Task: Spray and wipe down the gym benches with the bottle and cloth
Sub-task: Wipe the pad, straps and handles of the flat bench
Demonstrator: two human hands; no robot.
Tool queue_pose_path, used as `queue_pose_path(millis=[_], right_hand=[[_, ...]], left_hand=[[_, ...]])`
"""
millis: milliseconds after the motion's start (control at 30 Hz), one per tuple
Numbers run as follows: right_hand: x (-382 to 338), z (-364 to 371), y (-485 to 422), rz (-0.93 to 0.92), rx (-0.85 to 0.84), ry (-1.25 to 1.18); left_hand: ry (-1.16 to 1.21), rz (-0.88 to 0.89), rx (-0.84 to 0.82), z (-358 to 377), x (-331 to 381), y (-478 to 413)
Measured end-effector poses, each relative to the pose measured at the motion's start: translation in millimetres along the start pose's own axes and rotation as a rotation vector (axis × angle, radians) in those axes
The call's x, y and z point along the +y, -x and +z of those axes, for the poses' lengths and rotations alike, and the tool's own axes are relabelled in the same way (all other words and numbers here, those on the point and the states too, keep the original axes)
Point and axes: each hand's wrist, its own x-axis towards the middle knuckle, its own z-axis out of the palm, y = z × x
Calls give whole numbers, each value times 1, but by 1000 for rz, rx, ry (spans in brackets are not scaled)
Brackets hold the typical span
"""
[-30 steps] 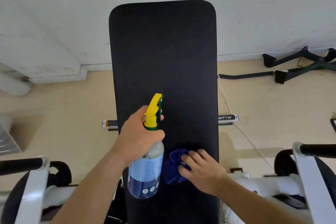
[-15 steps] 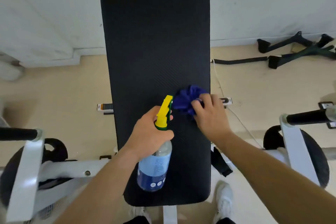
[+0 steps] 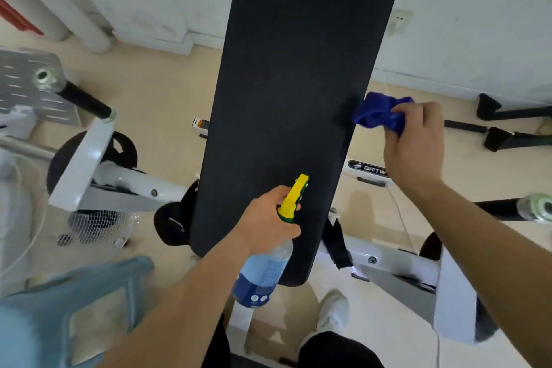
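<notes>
A long black padded bench (image 3: 292, 92) runs away from me up the middle of the view. My left hand (image 3: 265, 221) grips the neck of a clear blue spray bottle (image 3: 263, 275) with a yellow trigger, held over the bench's near end, nozzle pointing up the pad. My right hand (image 3: 415, 146) holds a bunched blue cloth (image 3: 379, 113) against the bench's right side edge, about halfway along the pad.
White frame arms with black-gripped bars (image 3: 86, 101) stand on both sides. A light blue plastic stool (image 3: 59, 308) is at the near left and a fan grille (image 3: 95, 227) beside it. Black floor stands (image 3: 507, 125) lie at the right by the wall. My white shoe (image 3: 331, 314) is below the bench.
My right hand carried the cloth from the middle of the pad up and off to the right edge. The view swung left and tilted. The left hand keeps the bottle.
</notes>
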Motion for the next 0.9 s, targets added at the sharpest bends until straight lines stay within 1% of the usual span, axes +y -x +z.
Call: queue_pose_path(millis=[100,233,433,500,567,633,667,767,833,900], right_hand=[[-19,-7,-29,-26,54,-29],[-44,2,-49,-58,72,-55],[-61,36,-54,-51,33,-21],[-64,41,-54,8,70,-29],[-71,46,-54,43,104,-40],[-77,50,-54,34,122,-43],[-80,53,-55,26,121,-46],[-85,70,-62,6,63,-35],[-89,90,-58,-70,-53,-3],[-93,114,-39,-191,-177,99]], left_hand=[[22,-27,37,8,-6,9],[22,-30,50,10,-19,8],[10,-4,38,-5,-40,0],[32,-1,85,-15,-47,-2],[102,-32,179,-30,-56,-5],[160,-66,249,-46,-65,-7],[169,-76,257,-55,-69,-7],[114,-61,205,-76,-77,-4],[77,-33,169,-90,-81,-2],[53,-8,178,-104,-82,-2]])
